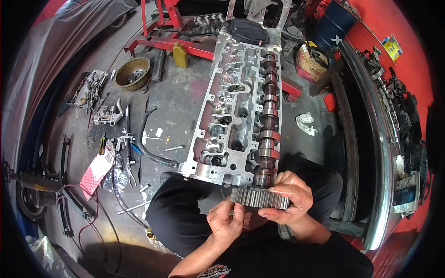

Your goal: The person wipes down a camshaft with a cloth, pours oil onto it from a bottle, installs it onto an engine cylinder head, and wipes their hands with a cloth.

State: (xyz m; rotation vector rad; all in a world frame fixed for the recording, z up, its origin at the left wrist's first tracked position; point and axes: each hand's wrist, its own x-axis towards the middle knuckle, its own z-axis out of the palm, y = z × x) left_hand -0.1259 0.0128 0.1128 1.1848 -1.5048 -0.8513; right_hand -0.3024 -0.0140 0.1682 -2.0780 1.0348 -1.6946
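A toothed metal gear (260, 198) sits at the near end of a camshaft (270, 111), which lies along the right side of a silver cylinder head (208, 116). My right hand (293, 197) grips the gear's right edge, thumb and fingers round its teeth. At the gear's lower left is my left hand (228, 218), its fingers closed; what they pinch, if anything, is hidden. The left half of the cylinder head shows bare bearing seats and round bores.
Tools and a red-and-white packet (97, 171) lie on the floor at left, below a metal bowl (132, 74). A yellow bottle (180, 54) stands by a red frame (199, 49). A chrome bumper (371, 120) curves along the right. A black hose runs to the head's left corner.
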